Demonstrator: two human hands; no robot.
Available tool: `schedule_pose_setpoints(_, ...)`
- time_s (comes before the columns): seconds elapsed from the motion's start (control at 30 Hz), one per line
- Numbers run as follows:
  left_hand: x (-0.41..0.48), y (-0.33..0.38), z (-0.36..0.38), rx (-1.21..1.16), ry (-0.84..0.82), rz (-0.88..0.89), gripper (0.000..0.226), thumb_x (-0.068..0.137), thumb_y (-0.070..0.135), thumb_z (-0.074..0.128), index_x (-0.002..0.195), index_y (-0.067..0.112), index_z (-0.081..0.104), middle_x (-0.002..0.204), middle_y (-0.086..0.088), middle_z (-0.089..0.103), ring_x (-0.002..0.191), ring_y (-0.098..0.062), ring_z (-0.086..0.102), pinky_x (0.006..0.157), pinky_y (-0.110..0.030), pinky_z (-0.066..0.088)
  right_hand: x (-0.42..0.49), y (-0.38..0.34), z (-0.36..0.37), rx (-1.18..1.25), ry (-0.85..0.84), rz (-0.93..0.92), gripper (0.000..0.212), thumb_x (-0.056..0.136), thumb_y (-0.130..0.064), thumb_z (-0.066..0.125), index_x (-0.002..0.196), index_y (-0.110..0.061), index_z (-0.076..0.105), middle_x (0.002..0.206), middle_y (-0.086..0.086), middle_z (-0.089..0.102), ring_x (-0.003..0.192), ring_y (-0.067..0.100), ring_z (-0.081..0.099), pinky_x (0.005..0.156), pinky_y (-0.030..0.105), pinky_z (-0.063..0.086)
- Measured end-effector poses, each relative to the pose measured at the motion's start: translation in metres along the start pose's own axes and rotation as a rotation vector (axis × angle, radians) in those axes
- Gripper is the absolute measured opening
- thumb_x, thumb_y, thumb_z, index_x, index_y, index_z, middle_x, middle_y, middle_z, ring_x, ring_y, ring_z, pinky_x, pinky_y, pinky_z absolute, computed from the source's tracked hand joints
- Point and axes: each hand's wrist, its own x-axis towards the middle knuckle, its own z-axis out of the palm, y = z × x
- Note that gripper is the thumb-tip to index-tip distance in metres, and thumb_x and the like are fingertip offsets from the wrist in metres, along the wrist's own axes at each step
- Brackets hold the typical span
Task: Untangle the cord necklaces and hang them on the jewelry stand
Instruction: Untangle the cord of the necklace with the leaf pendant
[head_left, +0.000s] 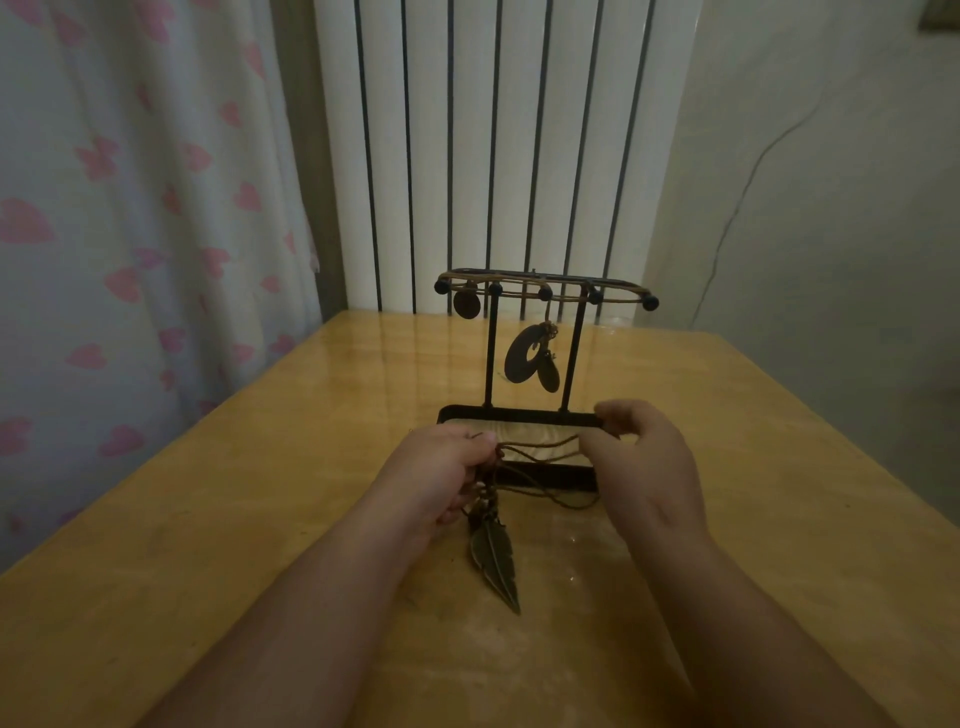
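Two hands, left hand (441, 467) and right hand (644, 462), stretch a cord necklace (540, 449).

No text, label, brand, number or sign is showing anywhere that can be read.

dim, soft indoor light; pale glare streaks on the glossy table (779, 467); wide-angle bending at the edges.
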Motion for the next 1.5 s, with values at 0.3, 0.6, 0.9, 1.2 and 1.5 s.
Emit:
schedule_pose_setpoints(0.3,-0.001,-0.001,0.002,0.076,0.001,0.064,0.023,0.097,0.025,0.057,0.074,0.022,0.063,0.056,0.007,0.048,0.057,-0.014,0.041,0.052,-0.027,0.03,-0.006,0.002,0.015,-0.12,-0.379,-0.268,0.023,0.094,-0.036,0.054,0.116,-0.037,0.062,0.106,-0.018,0.064,0.099,0.0,0.059,0.085,0.029,0.054)
schedule_pose_setpoints(0.6,-0.004,0.002,0.003,0.126,-0.076,0.021,0.03,0.096,0.037,0.057,0.072,0.019,0.063,0.047,0.013,0.046,0.055,-0.013,0.041,0.051,-0.027,0.031,-0.005,-0.004,0.009,0.038,-0.227,-0.179,0.017,0.099,-0.028,0.048,0.091,-0.028,0.064,0.088,-0.006,0.065,0.085,0.008,0.061,0.069,0.024,0.051)
schedule_pose_setpoints(0.9,-0.003,0.0,-0.001,0.079,-0.166,-0.024,0.026,0.099,0.03,0.053,0.081,0.018,0.067,0.05,0.008,0.04,0.047,-0.01,0.034,0.046,-0.025,0.026,0.001,-0.006,0.002,0.294,0.174,0.016,0.021,0.1,-0.029,0.044,0.091,-0.024,0.062,0.081,-0.001,0.059,0.079,0.018,0.057,0.064,0.033,0.049)
schedule_pose_setpoints(1.2,-0.006,0.003,0.005,0.131,-0.065,0.017,0.026,0.098,0.024,0.055,0.075,0.02,0.065,0.051,0.012,0.048,0.058,-0.012,0.04,0.052,-0.025,0.03,-0.004,-0.005,0.004,-0.104,-0.053,-0.201,0.061,0.085,-0.009,0.058,0.138,-0.037,0.043,0.136,-0.013,0.045,0.115,0.003,0.044,0.081,0.023,0.049)
schedule_pose_setpoints(1.5,-0.007,0.002,0.002,0.154,-0.075,0.051,0.024,0.097,0.028,0.055,0.077,0.022,0.066,0.052,0.012,0.051,0.059,-0.012,0.042,0.052,-0.026,0.03,-0.007,-0.003,0.013,-0.275,-0.327,-0.272,0.014,0.096,-0.036,0.049,0.092,-0.036,0.063,0.087,-0.014,0.063,0.085,0.004,0.058,0.078,0.035,0.054)
